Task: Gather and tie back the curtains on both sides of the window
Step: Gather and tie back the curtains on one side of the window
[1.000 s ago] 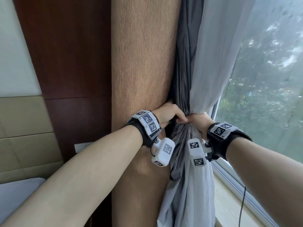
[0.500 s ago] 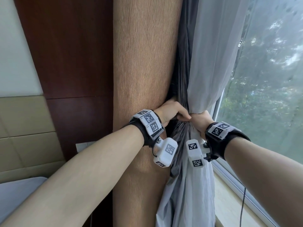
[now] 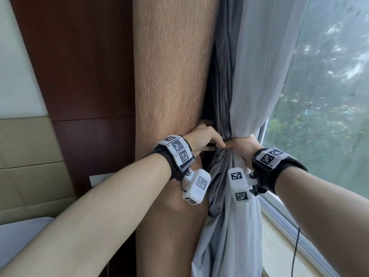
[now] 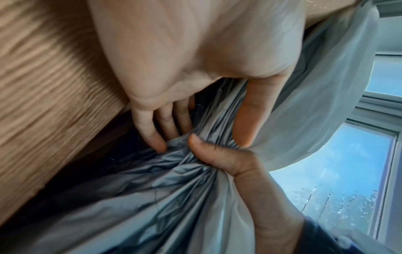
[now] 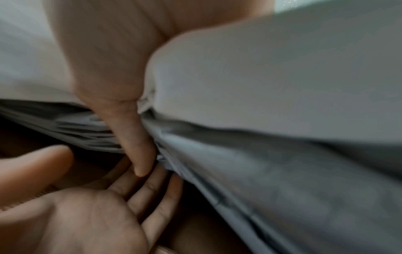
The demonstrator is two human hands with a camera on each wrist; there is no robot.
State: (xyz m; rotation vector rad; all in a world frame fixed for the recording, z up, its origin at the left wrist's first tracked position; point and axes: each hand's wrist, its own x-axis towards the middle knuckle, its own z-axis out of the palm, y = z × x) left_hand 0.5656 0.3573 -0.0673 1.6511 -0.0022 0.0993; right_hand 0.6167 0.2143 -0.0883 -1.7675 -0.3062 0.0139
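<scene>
A dark grey curtain (image 3: 223, 86) and a white sheer curtain (image 3: 257, 66) hang bunched together beside the window. My right hand (image 3: 239, 145) grips both at waist height, its thumb (image 5: 132, 137) pressed across the gathered folds (image 4: 152, 189). My left hand (image 3: 203, 138) meets it from the left. The left fingers (image 4: 150, 130) lie fairly straight and reach in behind the grey fabric, with the thumb (image 4: 245, 120) spread on the other side. The right wrist view shows that left palm (image 5: 87, 214) open. No tie-back is in view.
A brown textured column (image 3: 171, 76) stands right against the curtains on the left, with dark wood panelling (image 3: 79, 66) beyond it. The window glass (image 3: 329, 96) and a pale sill (image 3: 279, 246) lie to the right. A black cable (image 3: 295, 246) hangs over the sill.
My left hand has slid off the top of the right hand and pushed its fingers in behind the grey curtain. The right hand keeps its grip on the bundle.
</scene>
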